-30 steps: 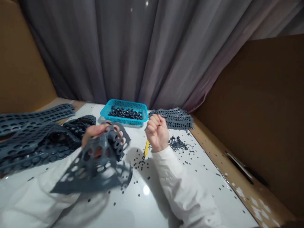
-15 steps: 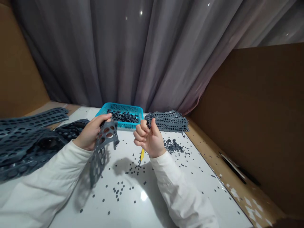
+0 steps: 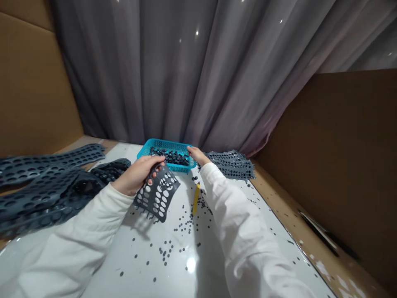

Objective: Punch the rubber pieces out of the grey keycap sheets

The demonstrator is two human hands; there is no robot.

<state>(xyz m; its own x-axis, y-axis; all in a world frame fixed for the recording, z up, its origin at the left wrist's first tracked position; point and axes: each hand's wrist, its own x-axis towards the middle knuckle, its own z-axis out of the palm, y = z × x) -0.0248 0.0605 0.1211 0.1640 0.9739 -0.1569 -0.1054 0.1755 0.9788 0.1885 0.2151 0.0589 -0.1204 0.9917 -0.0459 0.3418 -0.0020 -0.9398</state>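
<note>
My left hand [image 3: 139, 174] grips the top edge of a dark perforated rubber sheet [image 3: 158, 192], which hangs tilted over the white table. At the right end of the blue basket [image 3: 192, 162] is my right hand [image 3: 197, 155], its fingertips at or over the rim; whether anything is between them is too small to tell. Small black pieces [image 3: 173, 157] lie in the basket. A yellow tool [image 3: 196, 199] rests on the table between my arms, with small dark discs [image 3: 185, 223] scattered around it.
Large perforated sheets [image 3: 37, 190] are piled at the left. Behind my right wrist lies a stack of perforated strips [image 3: 232, 164]. Cardboard walls [image 3: 341, 157] stand on both sides, and a grey curtain [image 3: 173, 74] hangs behind. A thin tool [image 3: 319, 232] lies at the right edge.
My right hand has moved forward to the basket from above the table. The sheet in my left hand has turned flatter toward the camera. The view has shifted slightly left.
</note>
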